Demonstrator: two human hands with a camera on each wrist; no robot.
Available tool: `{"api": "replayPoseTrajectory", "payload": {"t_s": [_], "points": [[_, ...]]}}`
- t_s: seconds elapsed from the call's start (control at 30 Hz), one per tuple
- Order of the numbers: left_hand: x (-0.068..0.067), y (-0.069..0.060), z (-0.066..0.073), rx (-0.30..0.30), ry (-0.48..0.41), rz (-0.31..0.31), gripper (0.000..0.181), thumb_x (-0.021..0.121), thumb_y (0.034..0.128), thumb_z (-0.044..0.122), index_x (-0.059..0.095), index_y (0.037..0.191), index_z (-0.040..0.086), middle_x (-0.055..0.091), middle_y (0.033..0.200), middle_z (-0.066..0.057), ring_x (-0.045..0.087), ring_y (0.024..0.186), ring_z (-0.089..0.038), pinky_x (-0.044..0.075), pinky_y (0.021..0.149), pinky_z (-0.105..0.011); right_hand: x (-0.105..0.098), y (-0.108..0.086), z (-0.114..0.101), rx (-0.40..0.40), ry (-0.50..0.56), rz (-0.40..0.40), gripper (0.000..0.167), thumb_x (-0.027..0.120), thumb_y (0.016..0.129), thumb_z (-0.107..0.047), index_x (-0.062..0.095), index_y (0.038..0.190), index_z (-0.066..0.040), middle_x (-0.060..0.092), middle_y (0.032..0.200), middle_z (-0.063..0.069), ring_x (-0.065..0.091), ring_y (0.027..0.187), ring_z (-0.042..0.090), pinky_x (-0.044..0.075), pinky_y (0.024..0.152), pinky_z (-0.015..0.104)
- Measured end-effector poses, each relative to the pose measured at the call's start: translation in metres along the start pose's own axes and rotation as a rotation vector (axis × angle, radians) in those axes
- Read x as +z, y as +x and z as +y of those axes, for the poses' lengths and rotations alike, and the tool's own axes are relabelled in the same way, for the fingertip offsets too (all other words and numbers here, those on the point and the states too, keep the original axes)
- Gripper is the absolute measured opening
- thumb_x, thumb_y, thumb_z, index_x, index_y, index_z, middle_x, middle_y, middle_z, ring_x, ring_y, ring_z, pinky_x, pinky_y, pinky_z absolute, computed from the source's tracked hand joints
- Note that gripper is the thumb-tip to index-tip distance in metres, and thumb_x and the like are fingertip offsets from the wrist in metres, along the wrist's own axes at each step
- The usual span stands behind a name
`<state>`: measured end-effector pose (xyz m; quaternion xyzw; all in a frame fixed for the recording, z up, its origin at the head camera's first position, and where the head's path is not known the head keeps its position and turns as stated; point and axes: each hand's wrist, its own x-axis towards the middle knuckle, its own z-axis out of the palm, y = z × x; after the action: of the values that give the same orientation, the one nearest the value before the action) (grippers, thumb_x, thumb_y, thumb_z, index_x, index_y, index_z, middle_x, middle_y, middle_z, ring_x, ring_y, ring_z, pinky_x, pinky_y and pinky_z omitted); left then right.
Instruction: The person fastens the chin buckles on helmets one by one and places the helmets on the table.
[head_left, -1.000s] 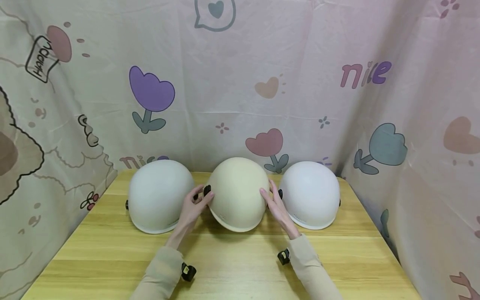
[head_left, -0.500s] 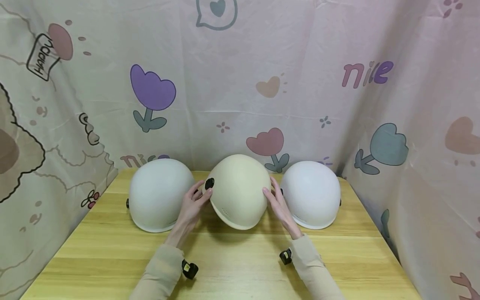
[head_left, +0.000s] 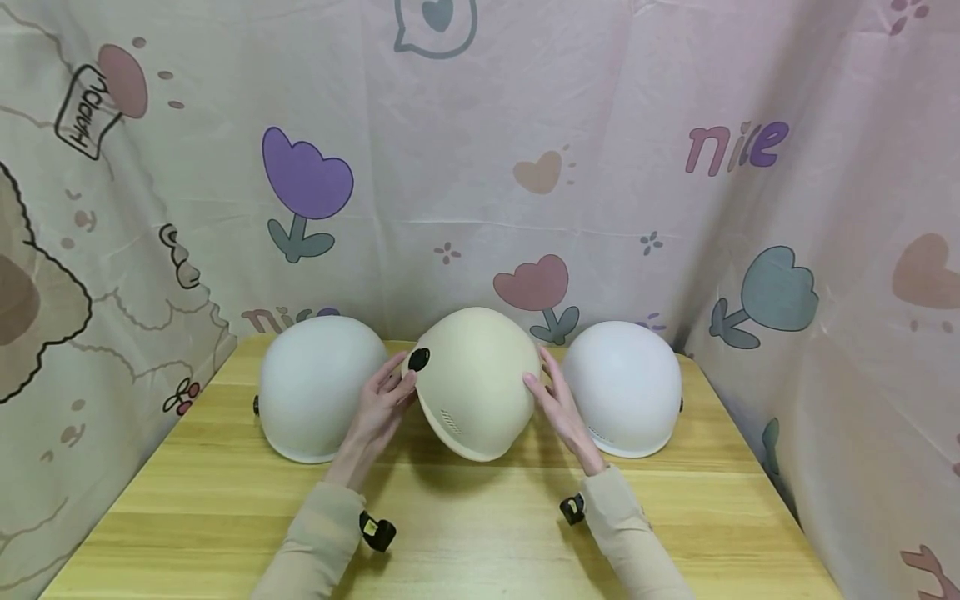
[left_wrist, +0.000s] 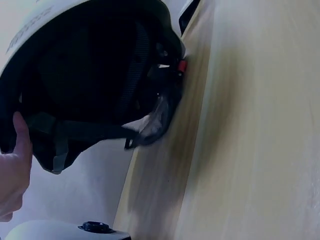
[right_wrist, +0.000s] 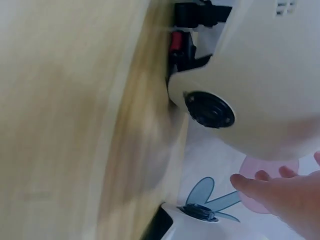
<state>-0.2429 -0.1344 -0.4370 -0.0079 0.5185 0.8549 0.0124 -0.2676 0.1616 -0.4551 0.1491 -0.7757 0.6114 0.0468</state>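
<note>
A cream helmet (head_left: 480, 383) sits tilted between my two hands at the middle of the table. My left hand (head_left: 378, 408) grips its left edge beside a round black side knob (head_left: 418, 359). My right hand (head_left: 564, 412) holds the opposite side, thumb towards me. Seen from the left wrist, the dark lining (left_wrist: 90, 70) faces the camera, and a black chin strap (left_wrist: 95, 131) hangs loose. In the right wrist view another black knob (right_wrist: 209, 109) and a red buckle part (right_wrist: 176, 42) show. Fingers behind the shell are partly hidden.
White helmets flank it closely, one on the left (head_left: 322, 387) and one on the right (head_left: 624, 387). All are near the back of the wooden table (head_left: 472, 533), against a patterned curtain (head_left: 450, 167). Black cameras (head_left: 377, 531) are worn at both wrists.
The cream helmet has tilted and turned: its left side has risen, its front rim swings right, and its knob and vent slots show more. Both hands keep hold of it.
</note>
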Motion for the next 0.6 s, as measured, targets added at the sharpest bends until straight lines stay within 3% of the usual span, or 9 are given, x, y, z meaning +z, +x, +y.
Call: {"api": "replayPoseTrajectory", "payload": {"t_s": [0.13,0.3,0.6], "points": [[0.002,-0.002,0.006,-0.001,-0.038,-0.014,0.062,0.054,0.1012,0.000,0.028,0.157,0.003,0.065,0.118,0.004,0.069,0.102,-0.006,0.057,0.093,-0.022,-0.001,0.001,-0.005,-0.048,-0.024,0.010,0.065,0.054,0.102,-0.028,0.025,0.160,-0.021,0.021,0.168,0.011,0.022,0.153,0.038,0.015,0.122,0.069],[0.007,-0.002,0.012,0.015,-0.037,-0.046,0.061,0.054,0.1003,-0.003,0.030,0.156,0.000,0.064,0.119,0.003,0.068,0.104,-0.008,0.058,0.095,-0.025,-0.001,0.002,-0.011,-0.104,-0.032,0.004,0.064,0.054,0.102,-0.026,0.028,0.159,-0.018,0.020,0.168,0.011,0.019,0.155,0.035,0.012,0.124,0.067],[0.017,-0.006,0.025,0.060,0.015,-0.064,0.055,0.053,0.1001,-0.005,0.036,0.153,-0.001,0.072,0.106,0.009,0.068,0.091,-0.007,0.061,0.080,-0.025,-0.001,0.002,-0.015,-0.121,-0.025,-0.017,0.063,0.052,0.103,-0.022,0.027,0.160,-0.016,0.015,0.169,0.012,0.010,0.157,0.036,0.009,0.124,0.067]]}}
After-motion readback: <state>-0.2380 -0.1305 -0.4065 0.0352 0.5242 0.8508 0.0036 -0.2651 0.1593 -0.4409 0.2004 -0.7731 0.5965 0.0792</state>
